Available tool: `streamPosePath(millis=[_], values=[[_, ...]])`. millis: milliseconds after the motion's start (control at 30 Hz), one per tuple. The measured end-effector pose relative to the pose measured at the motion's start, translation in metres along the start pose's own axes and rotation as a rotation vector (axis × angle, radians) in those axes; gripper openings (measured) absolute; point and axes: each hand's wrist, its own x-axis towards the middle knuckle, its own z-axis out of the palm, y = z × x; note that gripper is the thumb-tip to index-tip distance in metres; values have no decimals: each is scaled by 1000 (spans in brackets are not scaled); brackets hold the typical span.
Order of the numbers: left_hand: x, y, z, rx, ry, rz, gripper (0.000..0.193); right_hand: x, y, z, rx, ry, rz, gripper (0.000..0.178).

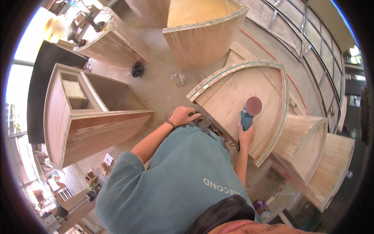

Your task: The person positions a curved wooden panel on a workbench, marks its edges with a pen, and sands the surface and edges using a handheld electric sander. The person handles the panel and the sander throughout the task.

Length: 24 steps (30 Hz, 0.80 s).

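In my right hand (246, 134) is a blue handheld disc sander (246, 120). Its round reddish-brown sanding disc (254, 105) faces up, over the flat wooden top of a curved cabinet (224, 99). A strip of small blocks with a green line edges this top. My fingers wrap the tool's body. At my waist, beside the cabinet's near edge, my left hand (185, 116) is closed with its fingers curled; a small dark bit shows by the fingertips, and what it holds is hidden. A cord (212, 126) runs between my body and the cabinet.
An open-fronted wooden cabinet (105, 117) stands to the left. Other curved cabinets (202, 45) stand ahead and at right (304, 134). Drills (95, 24) lie on one at far left. A black bag (137, 69), a crumpled scrap (180, 79) and a red hose (298, 91) lie on the floor.
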Motion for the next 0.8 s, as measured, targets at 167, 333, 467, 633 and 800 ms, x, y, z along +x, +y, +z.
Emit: streamPosePath(millis=[167, 333, 467, 633, 800], values=[[-70, -68, 43, -70, 121, -588, 60, 8, -6, -12, -13, -91, 2, 76], [-195, -137, 93, -13, 14, -989, 57, 16, -16, -22, -36, -156, 26, 85], [-290, -159, 125, -21, -215, -1176, 49, 21, -13, -12, -67, -154, 14, 89], [-294, -152, 163, -97, -255, -1161, 50, 25, -25, -9, -75, -128, 37, 94], [-254, -154, 140, -157, -232, -998, 51, 27, -27, 0, -87, -49, 62, 98]])
